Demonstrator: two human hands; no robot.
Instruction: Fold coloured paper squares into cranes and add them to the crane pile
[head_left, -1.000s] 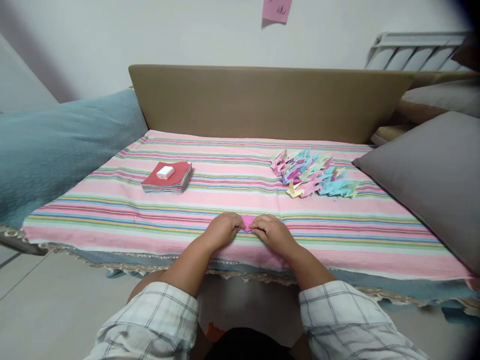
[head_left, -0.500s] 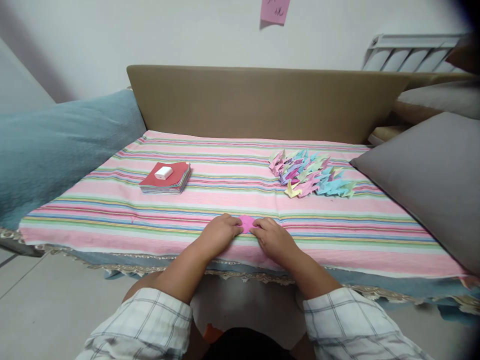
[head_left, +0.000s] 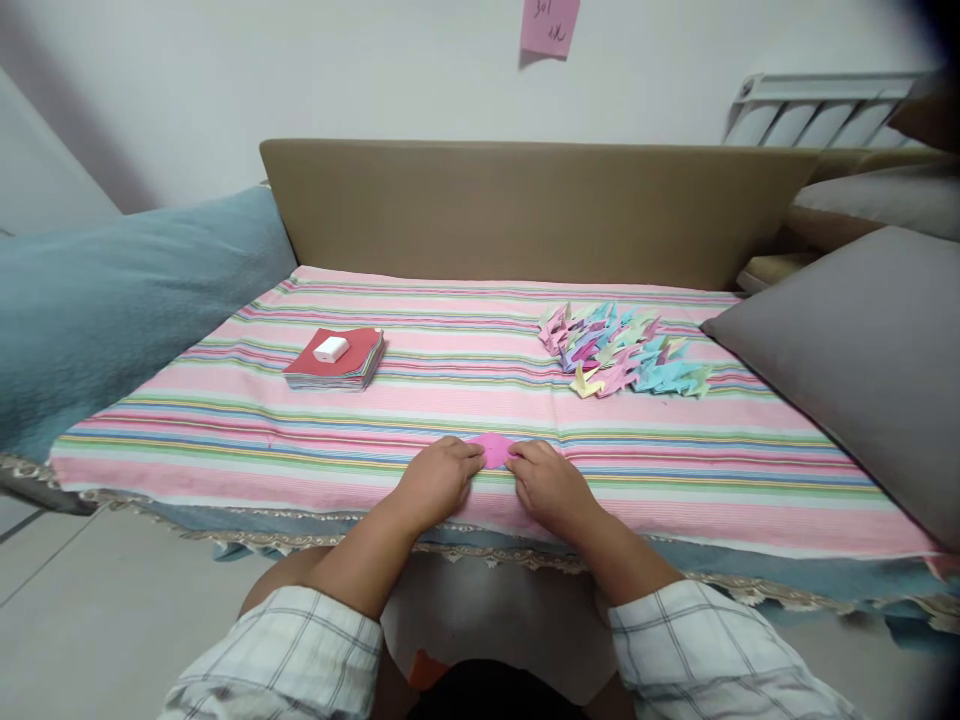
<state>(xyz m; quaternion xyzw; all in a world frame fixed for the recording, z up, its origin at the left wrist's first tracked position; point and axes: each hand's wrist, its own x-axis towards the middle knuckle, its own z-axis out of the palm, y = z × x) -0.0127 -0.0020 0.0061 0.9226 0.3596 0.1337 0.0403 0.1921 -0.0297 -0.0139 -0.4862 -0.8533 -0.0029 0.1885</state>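
Left hand [head_left: 439,478] and right hand [head_left: 550,482] both pinch the paper [head_left: 494,448] against the cloth [head_left: 450,400]; uneven pressure could skew the crease or let it slip.

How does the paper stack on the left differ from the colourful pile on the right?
The paper stack lies flat and squared, with a red sheet on top; the folded pile is loose and multicoloured, with pointed shapes sticking out. The stack carries a small white block; nothing sits on the pile. Both rest on the striped cloth.
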